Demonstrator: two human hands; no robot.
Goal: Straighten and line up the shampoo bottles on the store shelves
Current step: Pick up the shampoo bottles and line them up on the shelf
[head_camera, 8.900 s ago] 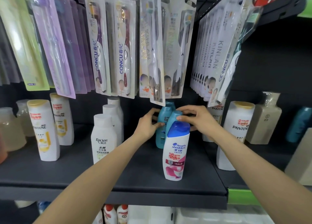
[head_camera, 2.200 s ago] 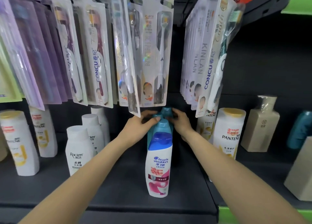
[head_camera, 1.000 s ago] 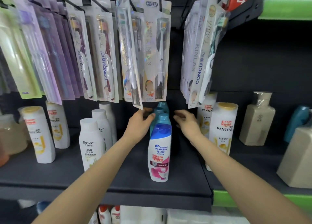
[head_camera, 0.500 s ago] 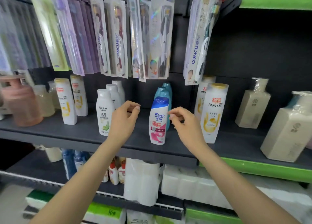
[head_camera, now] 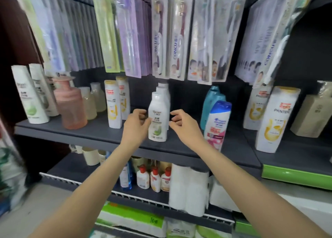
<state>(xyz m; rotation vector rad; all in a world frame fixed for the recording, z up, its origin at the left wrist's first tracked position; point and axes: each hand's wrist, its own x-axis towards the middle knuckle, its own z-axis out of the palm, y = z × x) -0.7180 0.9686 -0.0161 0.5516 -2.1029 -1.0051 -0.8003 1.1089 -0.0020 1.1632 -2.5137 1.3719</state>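
Shampoo bottles stand in rows on a dark grey metal shelf [head_camera: 100,136]. Both hands have left the blue-capped white and pink bottle [head_camera: 216,124] at right, now upright before its teal row. The left hand [head_camera: 134,127] touches a white plastic bottle with a green label [head_camera: 158,119]; the right hand [head_camera: 183,124] hovers beside it, fingers loosely curled, empty. That row looks next.

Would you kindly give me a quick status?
Both hands, left and right, flank the front white green-labelled bottle, holding nothing. Left fingertips near its side. Nothing blocking.
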